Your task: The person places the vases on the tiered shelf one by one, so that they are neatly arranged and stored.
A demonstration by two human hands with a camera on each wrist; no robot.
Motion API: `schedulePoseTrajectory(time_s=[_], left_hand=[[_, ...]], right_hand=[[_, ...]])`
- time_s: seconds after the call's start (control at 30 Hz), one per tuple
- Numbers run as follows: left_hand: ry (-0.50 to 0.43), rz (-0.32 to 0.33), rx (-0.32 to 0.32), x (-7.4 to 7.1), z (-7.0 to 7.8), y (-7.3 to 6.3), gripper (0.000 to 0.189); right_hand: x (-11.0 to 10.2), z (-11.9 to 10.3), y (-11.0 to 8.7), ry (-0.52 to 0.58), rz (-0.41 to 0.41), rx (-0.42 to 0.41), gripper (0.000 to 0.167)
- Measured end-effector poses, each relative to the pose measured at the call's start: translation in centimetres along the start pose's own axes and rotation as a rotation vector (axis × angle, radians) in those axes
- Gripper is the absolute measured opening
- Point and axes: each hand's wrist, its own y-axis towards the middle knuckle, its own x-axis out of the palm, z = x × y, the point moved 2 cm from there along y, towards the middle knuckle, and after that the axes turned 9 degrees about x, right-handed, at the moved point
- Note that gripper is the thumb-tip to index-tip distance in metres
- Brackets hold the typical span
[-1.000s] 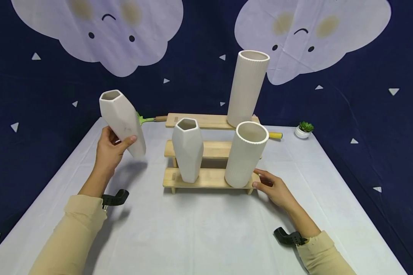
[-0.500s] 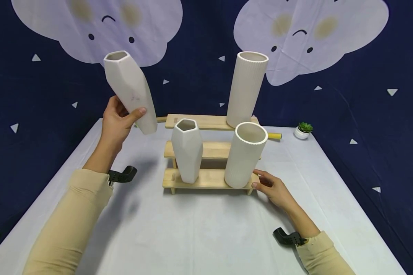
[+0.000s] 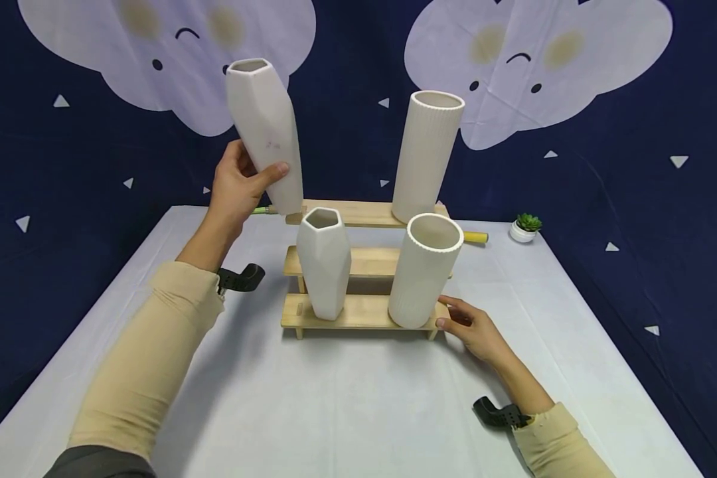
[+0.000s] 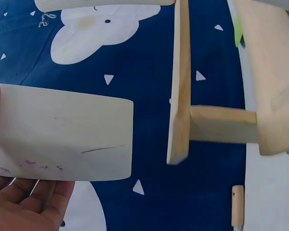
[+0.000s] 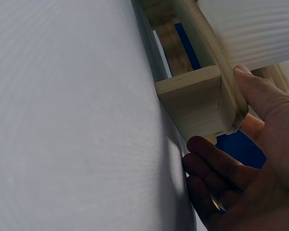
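My left hand [image 3: 237,189] grips a white faceted vase [image 3: 269,133], thumb in front and fingers behind. The vase tilts a little, its base close to the left end of the rack's top tier; in the left wrist view a gap separates the base [image 4: 120,139] from the wood. My right hand [image 3: 475,330] pinches the right end of the bottom tier of the three-tier wooden rack [image 3: 364,311], thumb on the board's edge. On that tier stand another faceted vase [image 3: 325,265] and a ribbed cylindrical vase [image 3: 421,279]. A taller ribbed vase [image 3: 427,159] stands on the top tier's right.
A small potted succulent [image 3: 526,228] sits at the table's back right corner. Behind the rack lie a yellow-handled item [image 3: 475,237] and a partly hidden green tool [image 3: 261,210]. The white-covered table [image 3: 334,398] ends at a dark blue cloud-patterned curtain [image 3: 340,99].
My left hand has raised the faceted vase and carried it right, from beside the rack to the top tier's left end. My right hand has stayed at the bottom tier.
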Motion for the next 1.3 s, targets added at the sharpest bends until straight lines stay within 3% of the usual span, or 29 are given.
schedulePoseTrajectory(time_s=[0.27,0.7,1.03,1.3], left_hand=[[-0.037,-0.069,-0.001,1.9,0.3,1.1,0.066],[0.012,-0.213,-0.057,4.3,-0.2,2.4,0.068],[0.058,-0.273,-0.092,5.1,-0.6,2.6,0.068],[0.049,-0.275,-0.115,5.6,-1.1,2.7,0.069]], right_hand=[[0.0,0.1,0.1,0.008,-0.002,0.011,0.053],[-0.1,0.0,-0.1,0.002,0.003,-0.004,0.053],[0.0,0.0,-0.1,0.033,0.000,-0.012,0.052],[0.0,0.0,-0.1,0.037,-0.006,-0.021,0.052]])
